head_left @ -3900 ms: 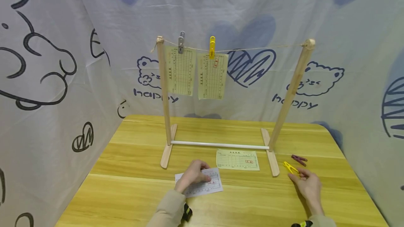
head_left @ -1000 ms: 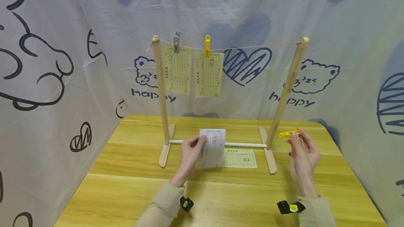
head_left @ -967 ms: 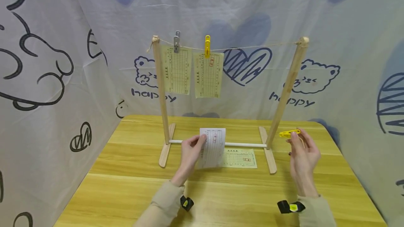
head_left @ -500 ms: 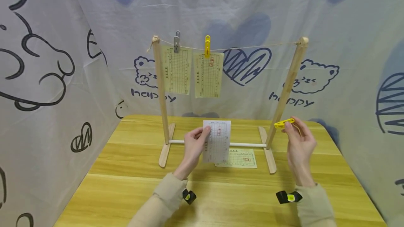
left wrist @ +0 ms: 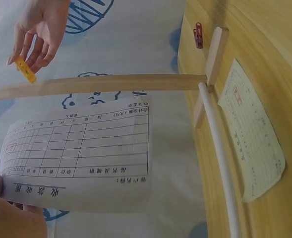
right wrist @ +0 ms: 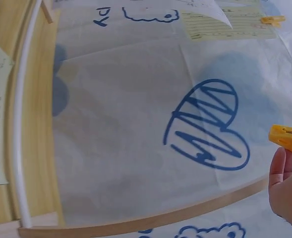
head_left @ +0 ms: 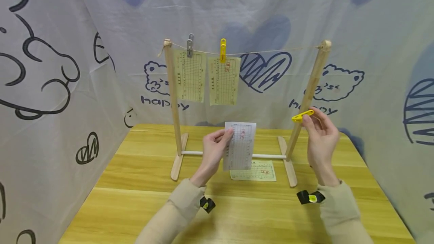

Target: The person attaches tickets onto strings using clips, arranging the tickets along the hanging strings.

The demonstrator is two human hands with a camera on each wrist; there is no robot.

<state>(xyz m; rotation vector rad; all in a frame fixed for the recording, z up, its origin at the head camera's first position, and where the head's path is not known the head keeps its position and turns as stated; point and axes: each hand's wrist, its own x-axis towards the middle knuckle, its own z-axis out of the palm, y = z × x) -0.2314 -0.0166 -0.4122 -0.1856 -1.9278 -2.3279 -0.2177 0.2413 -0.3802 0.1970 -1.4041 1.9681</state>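
left hand [head_left: 213,150] pinching white printed paper slip [head_left: 241,148], most of it hanging right of and below fingertips; chinese headings upside down in left wrist view. right hand [head_left: 323,144] pinching yellow plastic clothespin [head_left: 303,116]. left wrist view adds dark-red clip [left wrist: 199,35]. white patterned cloth [head_left: 268,110] reads "happy".

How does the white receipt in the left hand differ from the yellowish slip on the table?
The left hand holds the white receipt, while the yellowish slip lies on the table. The white receipt is roughly upright; the yellowish slip, nearly flat. Both carry printed grids and red marks.
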